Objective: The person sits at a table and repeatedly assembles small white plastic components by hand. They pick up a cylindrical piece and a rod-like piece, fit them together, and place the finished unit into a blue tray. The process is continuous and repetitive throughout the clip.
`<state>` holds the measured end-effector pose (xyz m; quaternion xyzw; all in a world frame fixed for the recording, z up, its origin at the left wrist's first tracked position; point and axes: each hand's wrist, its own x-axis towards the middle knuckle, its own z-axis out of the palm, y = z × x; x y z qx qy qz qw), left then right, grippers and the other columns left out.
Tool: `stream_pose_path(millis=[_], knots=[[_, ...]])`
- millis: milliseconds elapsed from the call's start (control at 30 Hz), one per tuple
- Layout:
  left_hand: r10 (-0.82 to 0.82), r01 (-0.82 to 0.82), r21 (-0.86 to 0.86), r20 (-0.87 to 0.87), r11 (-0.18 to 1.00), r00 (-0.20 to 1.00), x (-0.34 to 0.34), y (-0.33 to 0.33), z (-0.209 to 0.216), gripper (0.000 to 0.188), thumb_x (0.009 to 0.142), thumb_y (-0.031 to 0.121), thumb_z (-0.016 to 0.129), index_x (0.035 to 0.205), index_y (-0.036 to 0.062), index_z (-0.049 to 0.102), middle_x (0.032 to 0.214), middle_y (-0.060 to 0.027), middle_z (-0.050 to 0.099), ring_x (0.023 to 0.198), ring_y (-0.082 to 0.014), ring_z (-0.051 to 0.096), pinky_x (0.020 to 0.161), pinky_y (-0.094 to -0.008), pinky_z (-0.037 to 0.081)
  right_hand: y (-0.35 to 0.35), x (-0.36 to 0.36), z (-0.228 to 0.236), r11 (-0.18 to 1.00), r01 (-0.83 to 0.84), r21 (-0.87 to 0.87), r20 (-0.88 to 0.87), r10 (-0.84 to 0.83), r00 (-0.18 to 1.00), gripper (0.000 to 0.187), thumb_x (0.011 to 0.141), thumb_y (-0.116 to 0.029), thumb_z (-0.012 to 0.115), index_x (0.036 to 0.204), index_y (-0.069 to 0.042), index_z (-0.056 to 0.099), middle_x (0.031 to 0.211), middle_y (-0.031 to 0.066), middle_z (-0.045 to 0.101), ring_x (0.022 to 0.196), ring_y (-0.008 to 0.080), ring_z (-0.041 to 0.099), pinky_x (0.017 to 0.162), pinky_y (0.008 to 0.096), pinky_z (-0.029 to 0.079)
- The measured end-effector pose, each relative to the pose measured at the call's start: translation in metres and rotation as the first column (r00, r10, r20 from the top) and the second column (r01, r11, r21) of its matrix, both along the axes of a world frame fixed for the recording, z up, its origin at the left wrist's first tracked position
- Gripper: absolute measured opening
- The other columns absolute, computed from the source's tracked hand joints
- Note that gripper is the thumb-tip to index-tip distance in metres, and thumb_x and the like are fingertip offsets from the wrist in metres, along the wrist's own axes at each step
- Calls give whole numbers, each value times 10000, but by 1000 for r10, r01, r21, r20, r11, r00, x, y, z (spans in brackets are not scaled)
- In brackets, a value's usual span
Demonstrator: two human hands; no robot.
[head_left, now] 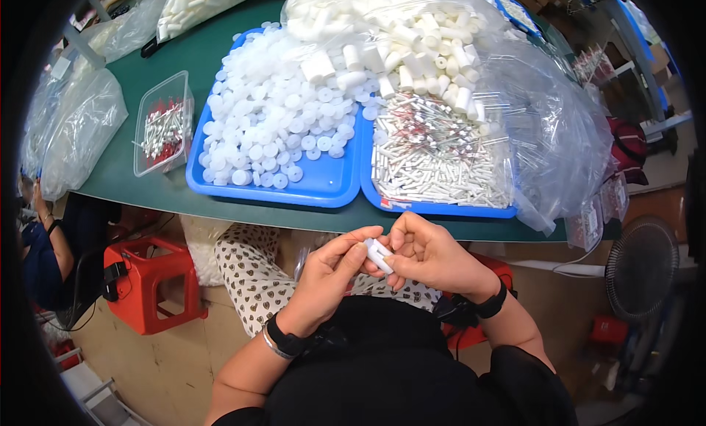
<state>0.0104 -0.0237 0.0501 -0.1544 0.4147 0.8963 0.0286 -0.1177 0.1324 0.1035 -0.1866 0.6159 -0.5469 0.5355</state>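
Note:
In front of my lap, just off the table's near edge, my left hand [332, 270] is closed on a short white plastic cylinder [380, 258], with the thumb and fingers near its upper left end. A pale translucent piece shows at that end, partly covered by the fingertips. From the other side my right hand [441, 263] pinches the cylinder's lower end, its index finger curled above. Whether a smaller part sits between the right fingertips is hidden. Beyond the hands stands a blue tray [321, 177] of translucent round discs [276, 139]. Beside it, another blue tray [441, 208] holds thin white stick parts [434, 172].
A plastic bag [548, 154] spills white cylinders [434, 44] over the trays on the green table [125, 183]. Left of them sits a clear box [163, 124] of red and white parts. Red stools [151, 286], a fan [641, 268] and another person [48, 257] are around.

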Motion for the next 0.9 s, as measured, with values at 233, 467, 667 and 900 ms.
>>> stream_pose_path(millis=[233, 467, 667, 900], knots=[[56, -57, -35, -16, 998, 998, -1, -5, -1, 328, 996, 134, 569, 1292, 5, 510, 1110, -135, 636, 879, -137, 634, 786, -272, 543, 37, -30, 15, 933, 353, 69, -998, 68, 17, 204, 858, -137, 691, 1007, -17, 620, 883, 152, 652, 757, 339, 646, 664, 403, 508], [-36, 39, 222, -17, 974, 999, 2, 1, -3, 167, 1031, 159, 479, 1174, 73, 468, 1079, -157, 630, 762, -109, 582, 706, -269, 516, 73, -55, 4, 789, 551, 271, -919, 383, -96, 258, 811, -66, 700, 1036, 4, 594, 967, 148, 565, 959, 338, 580, 770, 433, 480], [-22, 20, 218, 9, 976, 1000, -3, -1, 1, 230, 1055, 229, 434, 1125, 35, 533, 1078, -133, 635, 766, -108, 567, 703, -266, 511, 54, -50, 18, 901, 432, 31, -976, 120, -180, 269, 874, -72, 655, 1121, 7, 584, 1068, 170, 609, 1001, 360, 579, 847, 415, 471], [126, -108, 293, -42, 950, 991, -5, -3, -1, 206, 1045, 200, 462, 1106, 16, 533, 1077, -112, 586, 820, -114, 566, 790, -264, 493, 14, 5, -2, 993, -117, -18, -950, 19, 312, 353, 802, -11, 728, 1119, 15, 574, 983, 173, 633, 845, 338, 639, 710, 401, 520]])
